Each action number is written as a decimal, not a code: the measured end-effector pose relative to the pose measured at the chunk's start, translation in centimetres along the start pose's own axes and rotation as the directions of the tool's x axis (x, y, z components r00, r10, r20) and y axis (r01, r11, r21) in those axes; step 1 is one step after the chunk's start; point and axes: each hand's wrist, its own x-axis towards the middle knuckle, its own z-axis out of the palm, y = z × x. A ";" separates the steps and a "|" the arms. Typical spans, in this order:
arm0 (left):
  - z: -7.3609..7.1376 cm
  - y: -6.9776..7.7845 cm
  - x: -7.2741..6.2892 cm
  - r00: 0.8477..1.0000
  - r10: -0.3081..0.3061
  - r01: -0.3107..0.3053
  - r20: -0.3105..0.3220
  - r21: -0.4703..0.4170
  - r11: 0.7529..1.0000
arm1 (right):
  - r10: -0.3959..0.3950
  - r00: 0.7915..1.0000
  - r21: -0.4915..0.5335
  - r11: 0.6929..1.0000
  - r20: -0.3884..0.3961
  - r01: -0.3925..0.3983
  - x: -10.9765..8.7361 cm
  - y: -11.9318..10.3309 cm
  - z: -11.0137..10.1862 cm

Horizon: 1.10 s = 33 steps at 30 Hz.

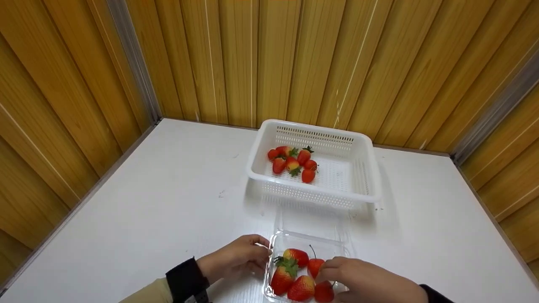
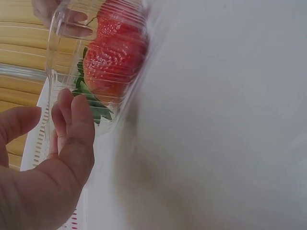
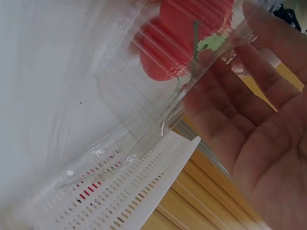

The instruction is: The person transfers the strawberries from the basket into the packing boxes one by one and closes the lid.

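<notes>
table: white (image 1: 168,202) | back: white basket with holes (image 1: 311,187) | front: clear plastic box (image 1: 311,240), open, nearer the person | also: little dark marks (image 1: 222,194)

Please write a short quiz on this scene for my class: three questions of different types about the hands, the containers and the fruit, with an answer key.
1. Multiple choice: in the head view, where is the left hand relative to the clear container? A) Behind it B) Beside it C) Underneath it
2. True or false: the white basket stands closer to the back wall than the clear container does.
3. Fill the gap: in the head view, the red fruit in the white basket lies towards its ____ side.

Key: 1. B. 2. True. 3. Left.
</notes>
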 end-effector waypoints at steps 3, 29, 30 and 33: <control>-0.1 0.0 0.0 1.000 -0.007 0.007 0.008 -0.007 1.000 | -0.001 1.000 -0.007 1.000 -0.003 0.001 -0.1 -0.1 -0.2; -3.2 4.8 1.7 0.972 0.112 -0.098 -0.204 0.076 0.992 | -0.316 0.886 -0.404 0.900 -0.340 0.166 -1.0 -1.1 -8.5; -3.4 5.1 1.9 0.970 0.120 -0.108 -0.210 0.066 0.992 | -0.321 0.879 -0.404 0.899 -0.352 0.166 -0.9 -1.2 -9.0; -3.9 5.8 2.7 0.964 0.135 -0.129 -0.228 0.040 0.991 | -0.323 0.866 -0.406 0.900 -0.382 0.157 -0.7 -1.6 -10.6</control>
